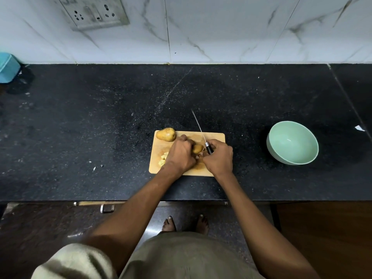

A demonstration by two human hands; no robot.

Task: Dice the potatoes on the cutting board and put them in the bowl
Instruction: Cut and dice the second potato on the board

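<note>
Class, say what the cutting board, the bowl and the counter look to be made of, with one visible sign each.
Cutting board: likely wood or bamboo, matte tan. Bowl: probably glazed ceramic, glossy mint highlight. Counter: seemingly polished stone, black with pale specks.

- Location: home kitchen.
- Evidence: black granite countertop (100, 117), marble-look wall tiles (221, 27), wall socket panel (94, 12), cabinet handle (107, 208) (below counter), wooden cutting board (213, 137).

Pale cream short-sleeved shirt (76, 262), bare feet (169, 224)
</note>
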